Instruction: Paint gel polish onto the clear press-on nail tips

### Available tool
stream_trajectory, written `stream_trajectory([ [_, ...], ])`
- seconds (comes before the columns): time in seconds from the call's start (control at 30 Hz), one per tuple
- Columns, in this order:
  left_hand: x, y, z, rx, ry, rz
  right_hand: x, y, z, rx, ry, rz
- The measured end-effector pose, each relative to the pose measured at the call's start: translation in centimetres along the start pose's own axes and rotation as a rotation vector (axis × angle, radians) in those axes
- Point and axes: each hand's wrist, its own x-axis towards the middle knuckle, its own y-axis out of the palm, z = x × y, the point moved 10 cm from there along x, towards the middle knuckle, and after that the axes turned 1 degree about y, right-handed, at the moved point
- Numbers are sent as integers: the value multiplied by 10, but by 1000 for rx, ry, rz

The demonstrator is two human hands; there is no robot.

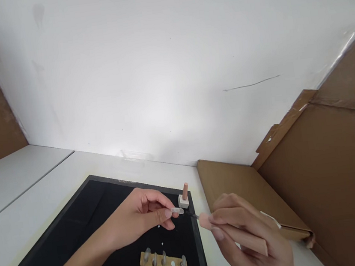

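Note:
Between its thumb and fingertips, my left hand (142, 213) pinches a small clear nail tip (177, 211) above the black mat. My right hand (248, 232) grips a pinkish brush cap (204, 221), whose thin dark brush (191, 215) points left, close to the nail tip; whether they touch is hard to tell. Behind them stands a white square bottle with a pink cap (183, 200). A tan strip (163, 265) on the mat holds several clear nail tips upright, with one white round spot showing between them.
The black mat (90, 212) lies on a white table (103, 161) against a white wall. A flat cardboard box (231, 178) sits behind my right hand. Tall cardboard panels stand at both sides. Tiny white bits dot the mat.

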Motion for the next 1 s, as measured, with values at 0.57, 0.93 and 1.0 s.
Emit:
stream_trajectory([
  [0.57, 1, 3, -3, 108, 59, 30, 1, 10, 2, 89, 4, 77],
  [0.93, 1, 3, -9, 119, 84, 15, 2, 10, 3, 94, -12, 80],
  [1.0, 1, 3, -11, 119, 101, 16, 3, 15, 4, 105, -11, 129],
])
